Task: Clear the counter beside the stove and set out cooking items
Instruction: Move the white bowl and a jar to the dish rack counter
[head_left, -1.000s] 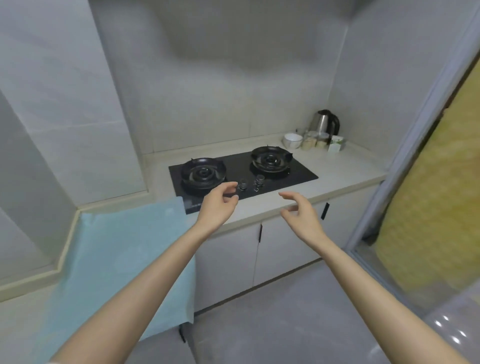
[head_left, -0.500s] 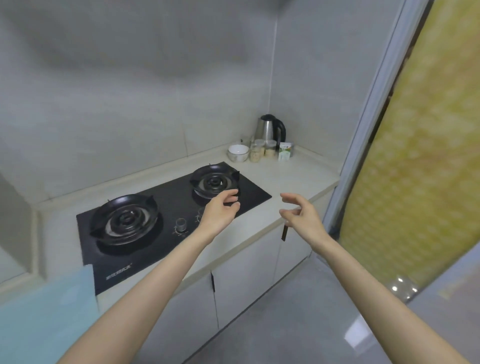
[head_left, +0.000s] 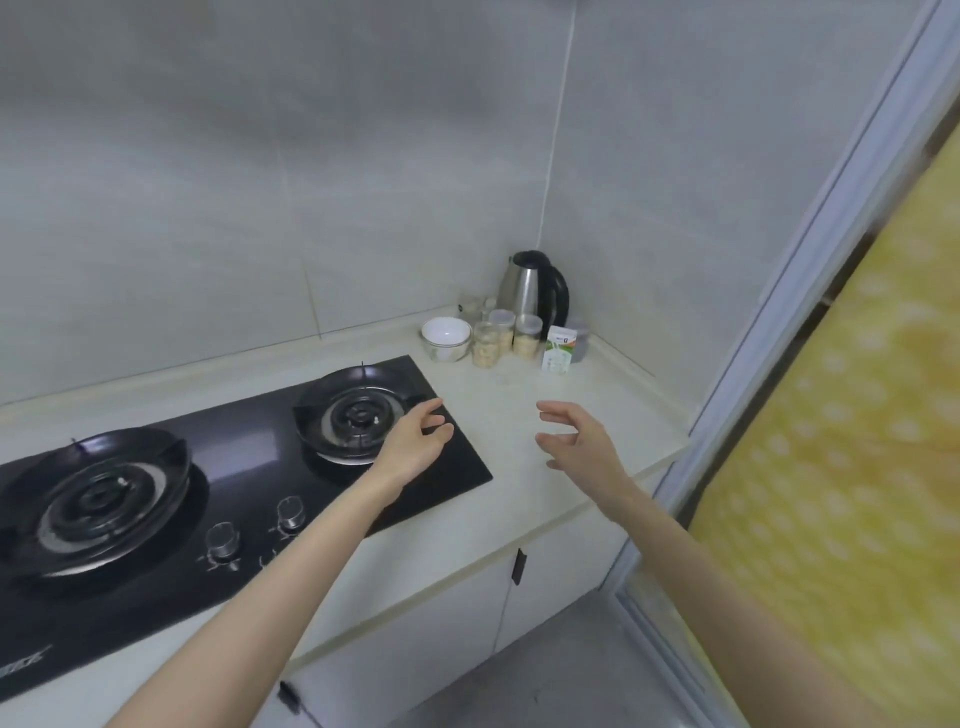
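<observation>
Compared with half a second before, both hands had reached farther toward the corner, and the stove's right burner (head_left: 353, 415) now lay under the left wrist rather than ahead of it; the pale blue sheet at the lower left had dropped out of view.

The cream counter (head_left: 613, 395) ran from the stove to the corner wall, with a bare stretch beside the stove. The black glass stove (head_left: 249, 467) filled the left of the counter, its left burner (head_left: 104, 488) nearer the camera.

The left hand (head_left: 415, 441) hovered above the stove's right front corner, fingers loosely curved and parted, holding nothing. The right hand (head_left: 582, 441) hung over the bare counter, well apart from the left, fingers spread and slightly bent, also empty.

The items were grouped in the far corner, untouched. A steel kettle (head_left: 530, 291) with a black handle stood against the wall. A white bowl (head_left: 445, 338) sat left of it, near the stove's far right corner. Clear lidded jars (head_left: 487, 345) with pale contents stood just beside the bowl, in front of the kettle. A small white and green carton (head_left: 558, 356) stood upright to their right. Two round knobs (head_left: 223, 540) sat along the stove's front edge.
</observation>
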